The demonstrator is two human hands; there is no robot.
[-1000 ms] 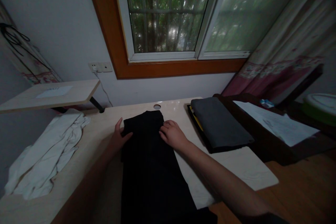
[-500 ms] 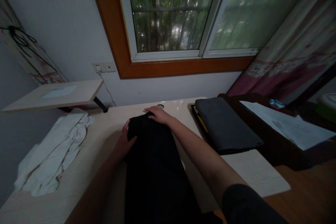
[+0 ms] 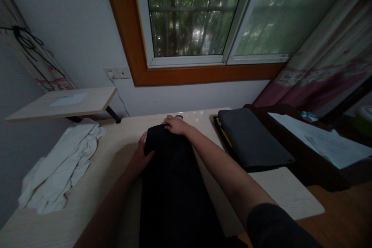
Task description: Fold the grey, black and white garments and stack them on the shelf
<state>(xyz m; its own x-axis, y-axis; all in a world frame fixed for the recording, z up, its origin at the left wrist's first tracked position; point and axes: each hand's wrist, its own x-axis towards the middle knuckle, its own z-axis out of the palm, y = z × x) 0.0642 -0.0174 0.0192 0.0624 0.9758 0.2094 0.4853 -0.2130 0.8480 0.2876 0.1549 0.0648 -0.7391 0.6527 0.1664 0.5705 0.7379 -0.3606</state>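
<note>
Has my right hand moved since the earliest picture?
Yes, your right hand moved forward and left: it was nearer you and right of the desk hole; now it is close beside it, at the black cloth's far edge.

Cloth (image 3: 171, 186) on desk (image 3: 93, 186), window (image 3: 188, 27) behind

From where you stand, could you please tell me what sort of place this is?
It looks like a room in a home, though I cannot be certain: a desk stands below a window, and a patterned curtain hangs at the right.
</note>
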